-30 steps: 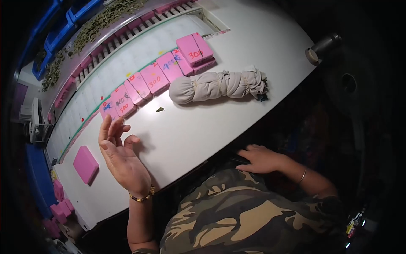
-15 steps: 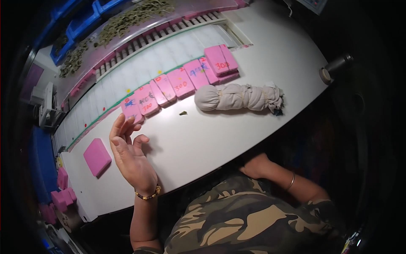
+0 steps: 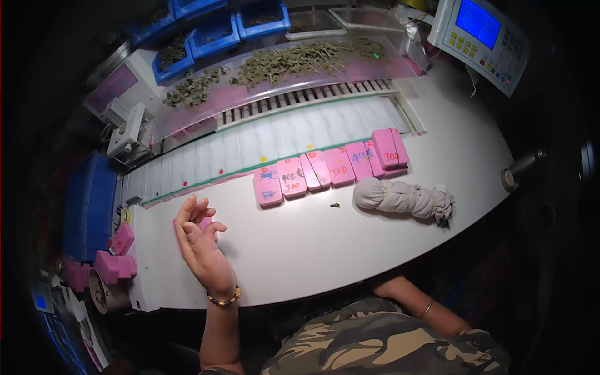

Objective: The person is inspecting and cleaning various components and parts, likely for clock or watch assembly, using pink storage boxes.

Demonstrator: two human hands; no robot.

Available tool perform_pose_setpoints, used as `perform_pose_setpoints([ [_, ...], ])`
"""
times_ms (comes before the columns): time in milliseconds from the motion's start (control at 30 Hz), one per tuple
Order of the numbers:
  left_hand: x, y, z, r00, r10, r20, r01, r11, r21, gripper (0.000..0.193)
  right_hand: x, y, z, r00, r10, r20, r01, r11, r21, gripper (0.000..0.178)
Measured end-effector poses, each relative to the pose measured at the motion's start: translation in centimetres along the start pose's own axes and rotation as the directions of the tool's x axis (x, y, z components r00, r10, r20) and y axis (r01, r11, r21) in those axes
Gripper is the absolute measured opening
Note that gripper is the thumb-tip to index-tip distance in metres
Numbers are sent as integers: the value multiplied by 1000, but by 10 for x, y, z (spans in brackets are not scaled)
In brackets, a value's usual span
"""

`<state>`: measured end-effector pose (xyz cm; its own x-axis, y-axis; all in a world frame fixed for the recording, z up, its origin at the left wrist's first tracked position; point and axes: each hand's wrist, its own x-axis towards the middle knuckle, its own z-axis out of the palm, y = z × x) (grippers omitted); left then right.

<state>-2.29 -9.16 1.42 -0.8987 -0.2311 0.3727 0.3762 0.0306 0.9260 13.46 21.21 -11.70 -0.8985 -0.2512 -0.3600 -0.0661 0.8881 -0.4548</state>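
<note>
My left hand (image 3: 206, 256), with a beaded bracelet at its wrist, hovers over the left part of the white table (image 3: 281, 250). Its fingers are loosely bent and apart, holding nothing. Partly hidden behind it lies a single pink block (image 3: 177, 231); whether they touch I cannot tell. My right hand (image 3: 390, 286) is down by the table's front edge, its fingers hidden in shadow. Several pink blocks with handwritten marks (image 3: 339, 167) form a row at mid-table, with one stacked block (image 3: 389, 150) at the right end. In front of these rests a greyish cloth bundle tied with string (image 3: 406, 201).
A slotted white strip (image 3: 250, 144) and a roller row (image 3: 300, 97) run behind the blocks. Beyond lie dried greenish pieces (image 3: 281, 65) and blue bins (image 3: 214, 36). A keypad display (image 3: 478, 37) stands far right. A small leaf scrap (image 3: 335, 205) lies near the bundle.
The whole view has swung, so the table sits lower and further right, showing more bins and the display. My left hand now covers much of the single pink block.
</note>
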Motion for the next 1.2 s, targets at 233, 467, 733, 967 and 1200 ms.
perform_pose_setpoints([
  [233, 24, -4, -58, 990, 94, 108, -140, 799, 585, 48, -1, 12, 7, 1000, -4, -6, 4, 997, 75, 38],
  [467, 62, -8, -124, 893, -296, 340, -128, 557, 821, 89, -27, 19, -2, 981, 176, 86, -190, 960, 206, 47],
  [733, 64, -13, -118, 798, -412, 440, -181, 532, 827, 88, -40, 7, -27, 703, 516, 489, -598, 802, 14, 63],
  [967, 9, -7, -60, 882, -46, 469, -304, 704, 642, 83, -71, 5, -24, 868, 464, 177, -496, 813, 304, 66],
  [1200, -14, -7, -11, 831, 72, 551, -320, 873, 369, 58, -93, -14, -101, 992, 59, 111, -92, 941, 327, 41],
])
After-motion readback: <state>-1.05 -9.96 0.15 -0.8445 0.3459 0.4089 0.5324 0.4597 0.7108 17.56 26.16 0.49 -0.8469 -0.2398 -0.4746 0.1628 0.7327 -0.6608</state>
